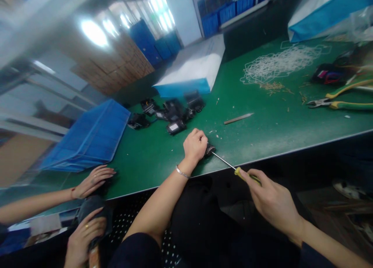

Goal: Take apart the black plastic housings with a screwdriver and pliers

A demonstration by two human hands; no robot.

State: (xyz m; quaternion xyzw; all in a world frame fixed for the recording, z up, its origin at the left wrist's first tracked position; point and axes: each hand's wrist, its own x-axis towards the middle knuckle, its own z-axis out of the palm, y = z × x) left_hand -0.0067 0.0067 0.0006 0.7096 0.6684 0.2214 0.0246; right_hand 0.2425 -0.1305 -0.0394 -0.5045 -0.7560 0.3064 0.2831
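My left hand (196, 144) is closed over a small black part (209, 149) and holds it against the green tabletop near the front edge. Only the right end of that part shows; the fingers cover the rest. My right hand (271, 198) grips a screwdriver (240, 173) by its yellow handle, out past the table's edge. Its thin metal shaft points up and left, and the tip meets the exposed end of the black part. Whether the tip sits in a screw cannot be made out.
Several black parts (175, 110) lie behind my left hand, near a blue bin (87, 138). A marker-like stick (238, 118), tangled white wire (282, 62), brass pins (274, 86) and pliers (335, 104) lie rightward. At left are a co-worker's hands (94, 180).
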